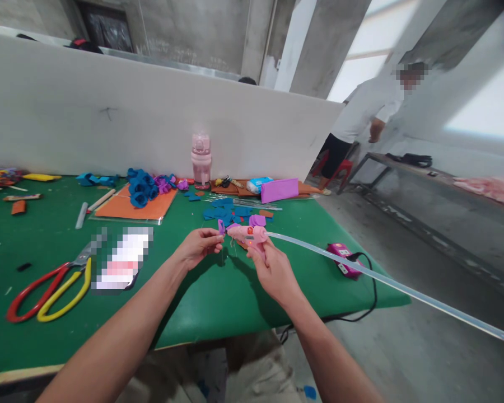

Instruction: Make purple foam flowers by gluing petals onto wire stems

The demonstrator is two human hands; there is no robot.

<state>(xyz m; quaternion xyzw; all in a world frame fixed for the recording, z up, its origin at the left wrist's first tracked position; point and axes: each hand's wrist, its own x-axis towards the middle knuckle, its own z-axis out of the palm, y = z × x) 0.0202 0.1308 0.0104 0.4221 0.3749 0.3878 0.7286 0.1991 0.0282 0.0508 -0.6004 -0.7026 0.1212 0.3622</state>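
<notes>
Our right grip (pixel 273 270) is clenched round the handle of a pink glue gun (pixel 252 234), held up over the near middle of the green worktop (pixel 210 302). Our left grip (pixel 199 246) is pinched shut on a small purple felt piece (pixel 221 226) that sits right at the gun's nozzle; whether tip and felt touch we cannot tell. The gun's long axis runs almost level from left to right, nozzle pointing left toward the left grip. A small orange-red light (pixel 250 230) shows on its side. Out of the gun's back a long clear glue stick (pixel 382 279) carries the same line on, slanting down to the right, past the worktop's edge and over the concrete floor (pixel 424 235). We can read no brand or writing on the gun: too small

Just beside the stick, near the worktop's right edge, lies a pink plug block (pixel 343 259) with a black cord (pixel 373 291). To our left lie scissors (pixel 46 294) with red and yellow handles, just beside a flat thing (pixel 124 260) that is blurred out, so any print on it is unreadable. Farther back: an orange felt sheet (pixel 130 208), blue felt roses (pixel 140 187) on it, a pink bottle (pixel 201 159) upright against the white partition (pixel 109 112), and a purple pouch (pixel 279 190). Any label on the bottle is too small to read. Beyond the partition's right end a person in a white shirt (pixel 372 109) stands by a second worktop (pixel 407 168)
</notes>
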